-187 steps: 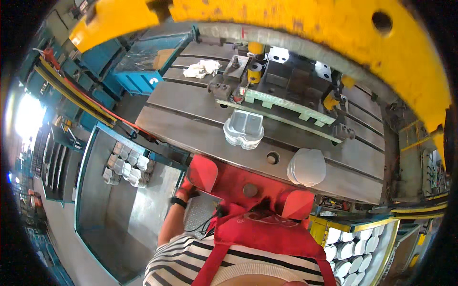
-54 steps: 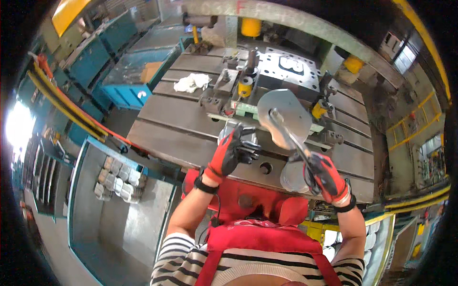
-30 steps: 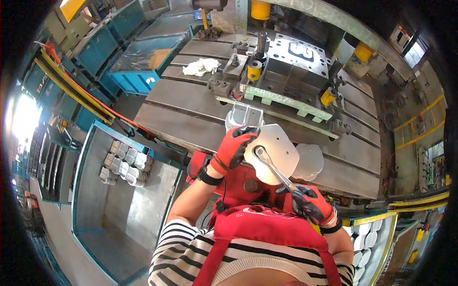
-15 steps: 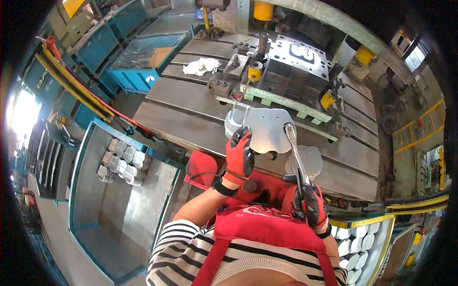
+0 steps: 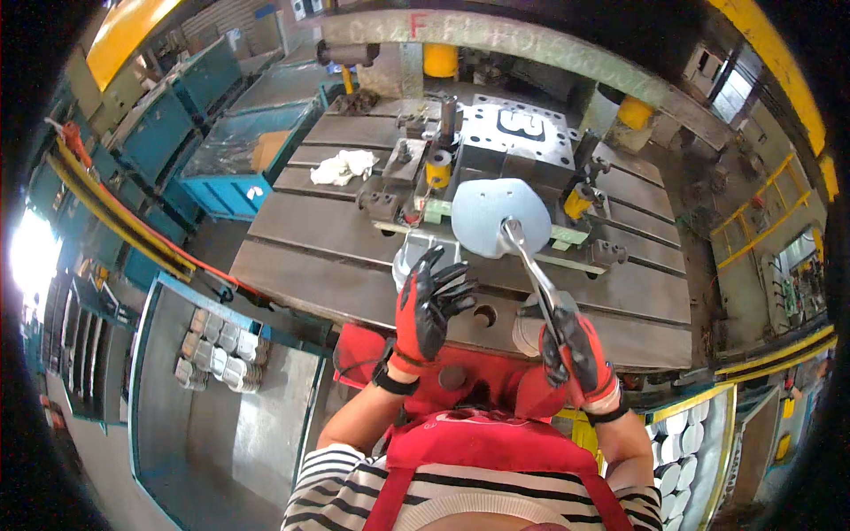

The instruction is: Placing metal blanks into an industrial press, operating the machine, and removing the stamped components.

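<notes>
My right hand [image 5: 580, 358], in a red and black glove, is closed around the handle of a long metal pick-up tool [image 5: 538, 276]. At the tool's far end hangs a flat, rounded sheet-metal blank [image 5: 485, 202], raised above the bed in front of the die. How the tool's head grips the blank cannot be made out. My left hand [image 5: 428, 310], gloved alike, is open with fingers spread, touching no blank. Behind its fingers is a stack of metal pieces [image 5: 413, 251], partly hidden. Another stack of blanks [image 5: 528, 333] sits beside my right hand, partly covered by it.
The slotted press bed [image 5: 292, 250] carries a steel die [image 5: 509, 159] with yellow-collared posts. A white rag [image 5: 343, 166] lies at its left. A blue-edged bin [image 5: 230, 442] with stacked metal parts [image 5: 221, 350] stands left; a yellow-edged bin of blanks [image 5: 680, 456] stands right.
My left hand has let go of the blank and opened. The blank, now on the tool alone, has come off the stack and moved toward the die. The view has shifted.
</notes>
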`<state>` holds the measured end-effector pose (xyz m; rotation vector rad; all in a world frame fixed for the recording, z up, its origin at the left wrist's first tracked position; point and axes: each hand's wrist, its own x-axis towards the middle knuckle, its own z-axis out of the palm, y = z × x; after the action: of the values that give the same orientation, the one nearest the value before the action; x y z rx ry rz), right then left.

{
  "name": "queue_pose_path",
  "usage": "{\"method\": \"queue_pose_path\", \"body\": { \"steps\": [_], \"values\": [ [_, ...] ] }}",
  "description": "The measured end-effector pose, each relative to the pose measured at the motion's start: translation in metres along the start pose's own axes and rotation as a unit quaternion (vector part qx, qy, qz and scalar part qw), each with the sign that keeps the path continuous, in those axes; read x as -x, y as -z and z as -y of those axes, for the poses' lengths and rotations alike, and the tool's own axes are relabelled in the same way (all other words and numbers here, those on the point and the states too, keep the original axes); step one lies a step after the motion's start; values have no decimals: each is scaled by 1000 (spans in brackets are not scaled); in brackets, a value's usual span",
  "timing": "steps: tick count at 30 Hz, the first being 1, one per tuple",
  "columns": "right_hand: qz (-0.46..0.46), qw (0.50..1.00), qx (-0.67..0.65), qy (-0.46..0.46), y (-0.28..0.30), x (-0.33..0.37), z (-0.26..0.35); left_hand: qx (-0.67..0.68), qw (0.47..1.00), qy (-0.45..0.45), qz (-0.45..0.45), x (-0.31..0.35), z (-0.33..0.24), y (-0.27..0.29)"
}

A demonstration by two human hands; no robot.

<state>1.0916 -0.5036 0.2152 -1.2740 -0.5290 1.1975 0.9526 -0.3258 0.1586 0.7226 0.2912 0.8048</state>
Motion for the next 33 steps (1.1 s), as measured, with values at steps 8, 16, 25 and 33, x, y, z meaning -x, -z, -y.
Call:
{"method": "queue_pose_path", "body": {
  "steps": [8,16,25,33],
  "values": [
    [-52,994,-35,92,20,-109,44,-37,999,13,-17,17,-4,15],
    [-74,983,-76,149,34,-187,54,-99,994,21,-29,27,-5,30],
    [-11,986,-59,153,43,-196,58,-94,995,33,-28,30,-2,37],
    [-16,981,-63,183,58,-193,62,-114,990,66,-49,35,-4,36]
  ]
}}
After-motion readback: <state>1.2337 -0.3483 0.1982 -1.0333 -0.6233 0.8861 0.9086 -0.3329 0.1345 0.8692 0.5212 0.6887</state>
